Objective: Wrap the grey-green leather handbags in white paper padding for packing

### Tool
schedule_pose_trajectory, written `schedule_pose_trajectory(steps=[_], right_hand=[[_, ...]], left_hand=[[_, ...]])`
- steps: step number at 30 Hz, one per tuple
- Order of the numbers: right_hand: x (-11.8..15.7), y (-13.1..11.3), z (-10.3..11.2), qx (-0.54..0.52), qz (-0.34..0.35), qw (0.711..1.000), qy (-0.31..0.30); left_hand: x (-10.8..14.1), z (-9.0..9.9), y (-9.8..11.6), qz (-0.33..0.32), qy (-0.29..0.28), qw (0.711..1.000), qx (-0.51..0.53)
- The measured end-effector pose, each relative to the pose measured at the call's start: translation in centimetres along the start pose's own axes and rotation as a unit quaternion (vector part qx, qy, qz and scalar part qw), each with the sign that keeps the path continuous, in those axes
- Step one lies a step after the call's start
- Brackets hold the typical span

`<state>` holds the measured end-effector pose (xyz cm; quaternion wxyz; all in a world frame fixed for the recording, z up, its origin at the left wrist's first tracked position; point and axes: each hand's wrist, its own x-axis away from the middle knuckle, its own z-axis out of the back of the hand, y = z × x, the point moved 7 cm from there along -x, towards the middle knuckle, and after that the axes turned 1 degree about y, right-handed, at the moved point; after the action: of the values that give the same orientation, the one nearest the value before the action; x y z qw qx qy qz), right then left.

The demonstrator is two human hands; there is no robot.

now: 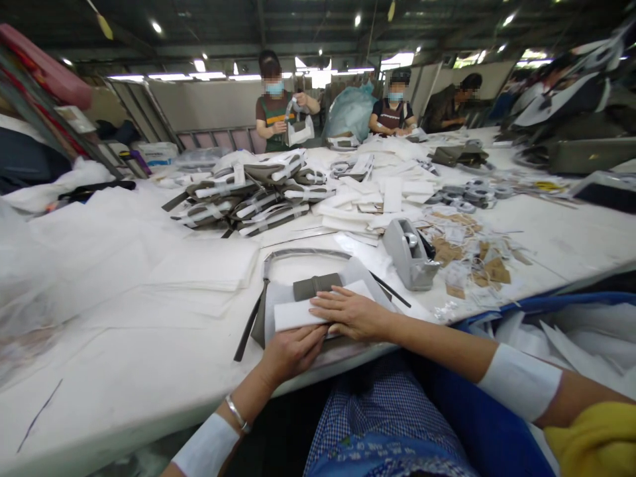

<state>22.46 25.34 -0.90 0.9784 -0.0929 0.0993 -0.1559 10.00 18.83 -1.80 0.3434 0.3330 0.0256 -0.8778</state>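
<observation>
A dark olive handbag [258,321] lies on the table near its front edge, its wrapped handle [308,252] curving away from me. White foam sheeting covers much of the bag, and a folded white foam strip [293,315] lies across it. My right hand [350,314] rests flat on the strip, fingers stretched out to the left. At the strip's lower edge is my left hand [294,351], its fingers together and curled at the bag's near side; what they hold, if anything, is hidden.
A grey tape dispenser [410,255] stands right of the bag, beside brown tags [489,271]. Wrapped bags [248,192] are piled behind, white foam sheets [199,268] lie left. Several people work across the table [149,371]. A blue-rimmed bin [546,298] is at the right.
</observation>
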Motion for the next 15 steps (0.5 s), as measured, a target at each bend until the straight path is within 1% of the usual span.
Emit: schedule_pose_trajectory(steps=[2,3,5,7,9,11,13,15], right_hand=[[0.2,-0.2,0.1,0.015,0.001,1.0,0.016],[0.3,-0.4,0.1,0.03,0.003,0.999,0.022],[0.3,-0.7,0.0,0.075,0.013,0.997,0.026],[0.0,-0.5,-0.5,0.132,0.029,0.991,0.016],[-0.5,0.3,-1.0,0.184,0.032,0.982,0.007],[-1.0,0.8,-1.5,0.22,0.033,0.975,-0.006],[-1.1,0.5,-1.5,0.24,0.036,0.97,0.0],[-0.2,-0.4,-0.6,0.241,0.028,0.969,0.033]], left_hand=[[-0.1,0.9,0.8,-0.009,0.035,0.999,0.01],[-0.3,1.5,1.2,-0.001,0.061,0.998,0.012],[-0.7,2.6,1.5,0.048,0.116,0.992,-0.005],[-1.3,2.4,0.6,0.138,0.104,0.985,-0.021],[-1.8,1.0,-0.6,0.206,0.055,0.977,-0.021],[-1.9,-1.0,-1.6,0.238,0.015,0.971,-0.019],[-1.6,-2.7,-2.2,0.231,0.001,0.973,-0.02],[-1.3,-3.8,-2.3,0.188,0.003,0.982,-0.025]])
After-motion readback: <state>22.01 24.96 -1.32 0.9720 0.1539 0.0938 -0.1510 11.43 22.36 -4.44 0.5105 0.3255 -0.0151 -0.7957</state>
